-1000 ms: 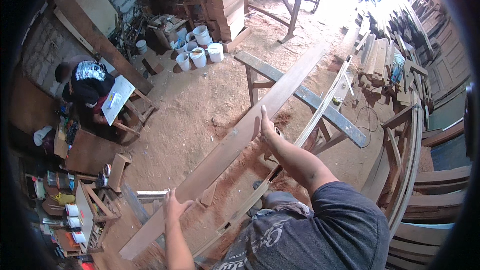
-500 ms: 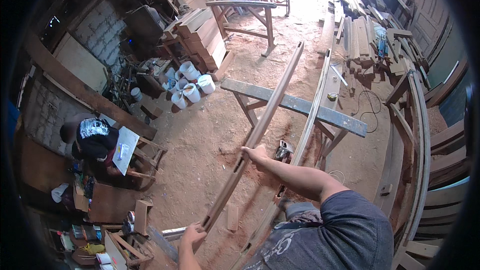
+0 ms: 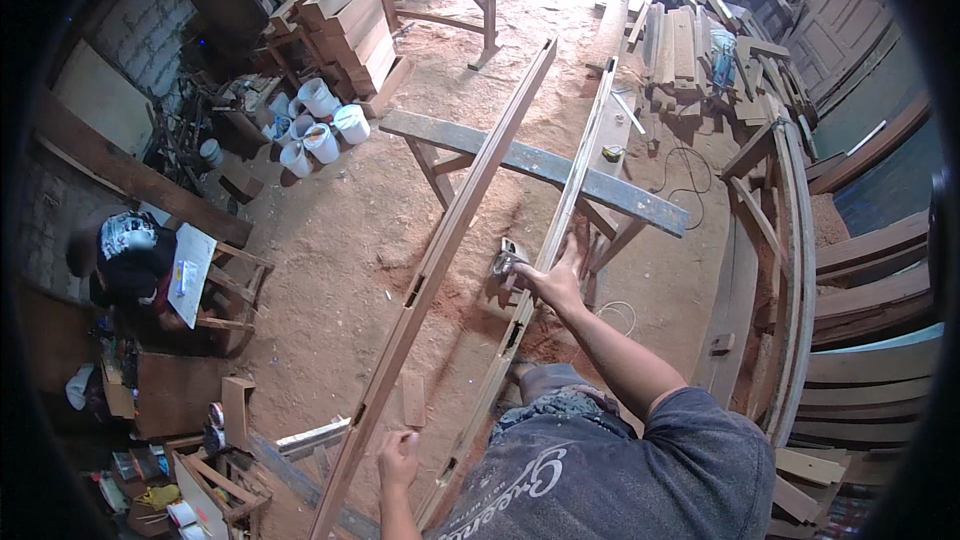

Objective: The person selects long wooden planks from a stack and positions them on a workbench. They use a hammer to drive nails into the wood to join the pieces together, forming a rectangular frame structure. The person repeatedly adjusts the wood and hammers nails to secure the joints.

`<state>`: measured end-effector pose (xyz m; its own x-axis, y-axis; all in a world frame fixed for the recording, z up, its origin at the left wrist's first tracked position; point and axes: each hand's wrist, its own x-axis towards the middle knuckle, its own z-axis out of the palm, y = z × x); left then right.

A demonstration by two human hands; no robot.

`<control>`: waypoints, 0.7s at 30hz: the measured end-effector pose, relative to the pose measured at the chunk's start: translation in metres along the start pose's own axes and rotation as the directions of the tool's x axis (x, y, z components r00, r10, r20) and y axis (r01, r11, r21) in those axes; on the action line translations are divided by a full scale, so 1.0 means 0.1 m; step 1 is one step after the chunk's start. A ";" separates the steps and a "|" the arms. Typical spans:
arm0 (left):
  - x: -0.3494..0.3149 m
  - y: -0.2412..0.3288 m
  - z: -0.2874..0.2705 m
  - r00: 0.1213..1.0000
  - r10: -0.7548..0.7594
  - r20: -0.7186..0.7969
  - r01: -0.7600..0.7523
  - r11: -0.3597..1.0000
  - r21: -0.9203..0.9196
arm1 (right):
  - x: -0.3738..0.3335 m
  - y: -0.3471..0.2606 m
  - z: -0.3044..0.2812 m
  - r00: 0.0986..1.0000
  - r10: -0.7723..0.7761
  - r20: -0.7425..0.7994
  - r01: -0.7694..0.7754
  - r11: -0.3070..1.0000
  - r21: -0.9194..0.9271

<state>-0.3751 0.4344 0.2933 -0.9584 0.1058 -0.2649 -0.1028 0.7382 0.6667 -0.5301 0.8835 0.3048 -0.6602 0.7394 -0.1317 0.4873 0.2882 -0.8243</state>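
Two long wooden beams with slots cut in them lie slantwise across a bench (image 3: pixel 640 202). My right hand (image 3: pixel 558 278) is at the right beam (image 3: pixel 572 183); its thumb reaches across the wood and its fingers are spread along the far side. Between the beams, my left hand (image 3: pixel 398 455) is loosely closed with nothing visible in it. It is apart from the left beam (image 3: pixel 440 253), which is nearest to it. On the floor beyond my right thumb lies a metal-bodied power tool (image 3: pixel 508 258), partly hidden by the hand.
White buckets (image 3: pixel 320 143) stand at the far left by stacked boards (image 3: pixel 345 25). Another person (image 3: pixel 130 255) works at a small table (image 3: pixel 190 270) on the left. A tape measure (image 3: pixel 612 153) sits past the bench. Cables (image 3: pixel 690 175) and timber occupy the right side.
Both hands have let go of the left beam, which now lies further left in view. My right hand has moved over to the right beam. The whole view has shifted.
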 end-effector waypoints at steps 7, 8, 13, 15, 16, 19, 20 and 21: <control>-0.22 -1.17 1.02 0.550 -0.476 0.687 0.713 0.695 -0.090 | 0.19 0.50 0.13 0.930 0.221 0.294 -0.281 0.942 0.181; -0.22 -1.06 1.02 0.566 -0.459 0.685 0.655 0.755 -0.035 | 0.26 0.65 0.12 0.915 0.250 0.316 -0.334 0.909 0.249; -0.42 -0.31 0.56 0.819 -0.430 0.380 0.401 0.902 0.158 | 0.49 1.19 0.14 0.702 0.319 0.636 -0.693 0.510 0.510; -0.56 0.24 0.25 0.889 -0.419 0.187 0.373 0.897 0.238 | 0.40 0.99 0.30 0.630 0.181 0.755 -0.775 0.214 0.595; -0.62 0.48 0.17 0.914 -0.399 0.078 0.365 0.889 0.276 | 0.34 0.85 0.37 0.611 0.117 0.783 -0.792 0.106 0.602; -0.95 0.53 0.26 0.938 -0.220 -0.267 0.306 0.887 0.345 | 0.28 0.70 0.49 0.650 0.052 0.758 -0.760 0.074 0.646; -1.01 0.50 0.31 0.939 -0.125 -0.320 0.250 0.889 0.384 | 0.35 0.83 0.58 0.647 0.028 0.762 -0.762 0.066 0.645; -1.13 0.42 0.41 0.918 -0.057 -0.393 0.234 0.878 0.417 | 0.24 0.63 0.60 0.598 0.012 0.802 -0.800 0.080 0.595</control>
<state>-0.2606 0.4811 0.3230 -0.9782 -0.2074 -0.0074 -0.2033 0.9509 0.2333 -0.5494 0.8826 0.2167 -0.8471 -0.0426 -0.5298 0.2271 -0.9302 -0.2883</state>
